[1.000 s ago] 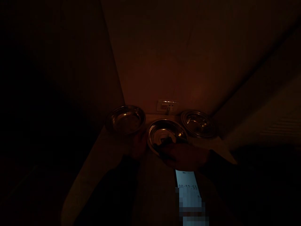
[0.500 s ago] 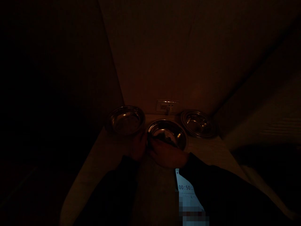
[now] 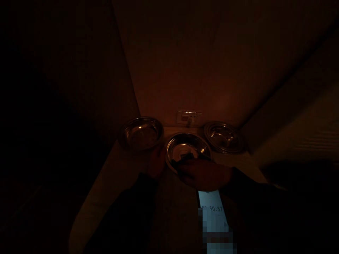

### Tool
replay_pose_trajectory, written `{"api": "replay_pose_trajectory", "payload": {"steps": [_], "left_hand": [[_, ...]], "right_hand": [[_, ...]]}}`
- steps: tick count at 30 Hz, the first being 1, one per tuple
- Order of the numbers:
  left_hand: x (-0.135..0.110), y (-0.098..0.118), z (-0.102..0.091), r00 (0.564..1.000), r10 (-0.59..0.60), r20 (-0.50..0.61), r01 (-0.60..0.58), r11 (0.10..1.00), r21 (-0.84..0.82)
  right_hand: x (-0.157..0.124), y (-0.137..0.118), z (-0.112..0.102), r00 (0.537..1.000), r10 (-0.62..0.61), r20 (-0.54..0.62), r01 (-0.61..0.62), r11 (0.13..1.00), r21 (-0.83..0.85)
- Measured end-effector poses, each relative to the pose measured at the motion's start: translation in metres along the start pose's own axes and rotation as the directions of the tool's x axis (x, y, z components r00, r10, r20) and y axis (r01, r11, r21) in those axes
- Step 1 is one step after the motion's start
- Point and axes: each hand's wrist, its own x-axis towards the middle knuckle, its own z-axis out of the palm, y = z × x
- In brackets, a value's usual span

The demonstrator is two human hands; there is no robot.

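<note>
In dim light a shiny round metal bowl stands in the middle of the wooden table. My left hand is at its left side, close to the rim; darkness hides its fingers, and I cannot tell whether they touch the bowl. Over the bowl's near rim, my right hand has its fingers curled on a dark, cloth-like thing that lies partly inside the bowl. Shadow blurs the outline of this dark thing.
A second metal bowl stands at the back left, and stacked-looking metal dishes at the back right. A lit phone showing a timer lies near my right wrist. Behind the bowls, the wall has a socket with a plug in it.
My right hand has moved right along the near rim, away from my left hand, and the dark cloth-like thing has shifted with it. More of the phone shows. My left hand stays about where it was.
</note>
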Motion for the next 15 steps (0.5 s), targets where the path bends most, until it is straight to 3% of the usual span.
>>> {"api": "replay_pose_trajectory", "payload": {"steps": [5, 9, 15], "left_hand": [[0.000, 0.002, 0.001, 1.000, -0.022, 0.012, 0.022, 1.000, 0.013], [0.000, 0.000, 0.000, 0.997, -0.061, -0.050, 0.063, 0.997, 0.052], [0.000, -0.002, -0.001, 0.999, -0.006, -0.041, 0.006, 1.000, 0.013]], "right_hand": [[0.020, 0.001, 0.011, 0.999, -0.011, -0.031, 0.014, 0.996, 0.090], [0.035, 0.001, 0.017, 0.995, 0.000, -0.095, 0.011, 0.994, 0.113], [0.027, -0.004, 0.011, 0.998, -0.001, -0.070, 0.006, 0.997, 0.076]]}}
